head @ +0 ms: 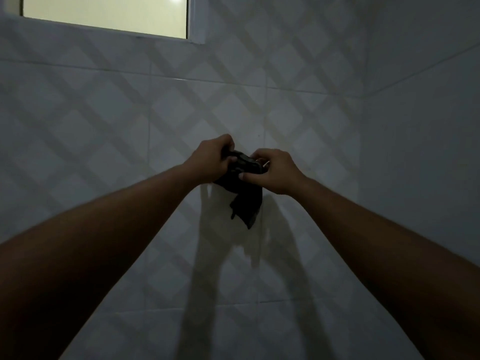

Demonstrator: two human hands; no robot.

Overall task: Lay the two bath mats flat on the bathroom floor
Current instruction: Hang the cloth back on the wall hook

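Observation:
Both my arms reach out toward a tiled wall in dim light. My left hand (211, 159) and my right hand (274, 171) both grip a small dark cloth (246, 201), bunched between them against the wall. A loose end of the cloth hangs down below my right hand. A small pale thing shows between my right fingers; I cannot tell what it is. No bath mat and no floor are in view.
The white wall tiles (104, 126) carry a diamond pattern. A lit window (104, 14) with a white frame sits at the upper left. A side wall (428, 126) meets the tiled wall in a corner on the right.

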